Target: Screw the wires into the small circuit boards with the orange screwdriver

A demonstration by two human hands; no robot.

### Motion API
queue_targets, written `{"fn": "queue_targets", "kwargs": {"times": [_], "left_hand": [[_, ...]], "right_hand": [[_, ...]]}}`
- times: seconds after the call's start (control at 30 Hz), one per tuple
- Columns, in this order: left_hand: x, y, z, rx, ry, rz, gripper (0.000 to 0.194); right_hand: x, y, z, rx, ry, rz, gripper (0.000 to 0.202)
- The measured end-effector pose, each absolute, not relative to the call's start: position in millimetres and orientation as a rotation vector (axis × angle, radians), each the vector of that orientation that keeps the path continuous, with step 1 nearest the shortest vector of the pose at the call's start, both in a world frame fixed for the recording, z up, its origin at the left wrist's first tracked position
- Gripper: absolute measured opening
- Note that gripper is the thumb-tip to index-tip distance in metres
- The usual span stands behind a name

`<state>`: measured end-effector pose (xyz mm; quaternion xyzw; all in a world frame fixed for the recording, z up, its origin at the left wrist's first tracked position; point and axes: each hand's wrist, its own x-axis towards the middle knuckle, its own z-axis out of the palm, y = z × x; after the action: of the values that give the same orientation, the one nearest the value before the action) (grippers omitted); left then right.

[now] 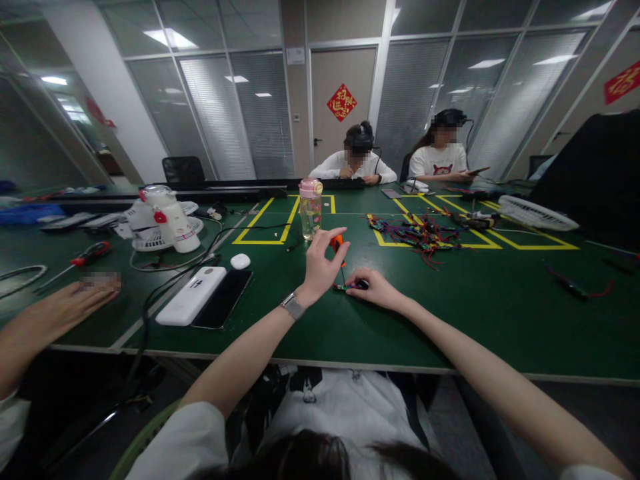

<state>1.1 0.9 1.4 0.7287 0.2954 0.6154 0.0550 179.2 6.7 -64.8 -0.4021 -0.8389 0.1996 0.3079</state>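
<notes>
Wearing a watch, my left hand [323, 265] has its fingers around the orange handle of a screwdriver [338, 241]. The tool stands nearly upright, its thin shaft pointing down at a small green circuit board [340, 288] on the table. Whether the tip touches the board is too small to tell. My right hand [375, 289] rests low on the table, fingertips closed on the board's right end, which they partly hide. Something dark shows by those fingers. Beyond my hands lies a heap of boards with red and dark wires [420, 230].
Left of my arm lie a white power bank [191, 297], a black phone [223, 299] and a white earbud case [241, 261]. A bottle [311, 210] stands just behind my left hand. At far left are a co-worker's hand [80, 297], a red-black screwdriver [90, 255] and a white fan [163, 220].
</notes>
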Motion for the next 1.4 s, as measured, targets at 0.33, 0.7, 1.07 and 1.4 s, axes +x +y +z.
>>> {"fn": "queue_targets", "kwargs": {"times": [0.33, 0.7, 1.07, 1.4], "left_hand": [[0.4, -0.3, 0.8, 2.193, 0.834, 1.796, 0.035], [0.0, 1.4, 0.9, 2.169, 0.876, 1.797, 0.033], [1.1, -2.0, 4.8, 2.184, 0.928, 1.905, 0.014], [-1.0, -2.8, 2.8, 2.167, 0.838, 1.829, 0.027]], "right_hand": [[178.9, 5.7, -62.4, -1.065, -2.216, 0.536, 0.011], [178.5, 4.4, -60.3, -1.072, -2.219, 0.546, 0.011], [178.2, 3.1, -60.0, -1.101, -2.187, 0.582, 0.014], [178.2, 3.5, -59.9, -1.101, -2.168, 0.620, 0.013]]}}
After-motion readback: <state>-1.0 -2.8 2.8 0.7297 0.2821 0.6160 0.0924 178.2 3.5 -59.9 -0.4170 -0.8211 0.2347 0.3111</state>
